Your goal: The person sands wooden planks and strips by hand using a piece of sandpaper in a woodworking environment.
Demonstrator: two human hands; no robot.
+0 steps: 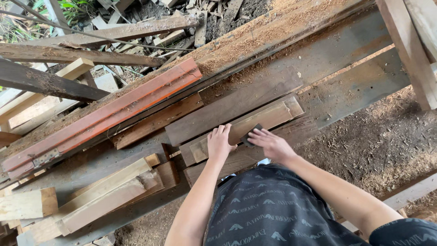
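Observation:
My left hand (pixel 220 142) lies flat on a light wooden plank (pixel 268 117), pressing it down near its near end. My right hand (pixel 272 144) holds a small dark block (pixel 251 135), likely a sanding block, against the same plank just right of my left hand. The plank rests on top of darker boards (pixel 232 107) on a long grey workbench (pixel 346 54). My forearms reach up from the bottom of the view over my dark patterned shirt.
An orange-red painted beam (pixel 109 114) lies diagonally at the left. Several pale wood offcuts (pixel 104 196) are stacked at the lower left. Sawdust covers the bench's far board (pixel 268 32). Scrap timber lies beyond, and a wooden post (pixel 409 50) stands at the right above a dirt floor (pixel 387 141).

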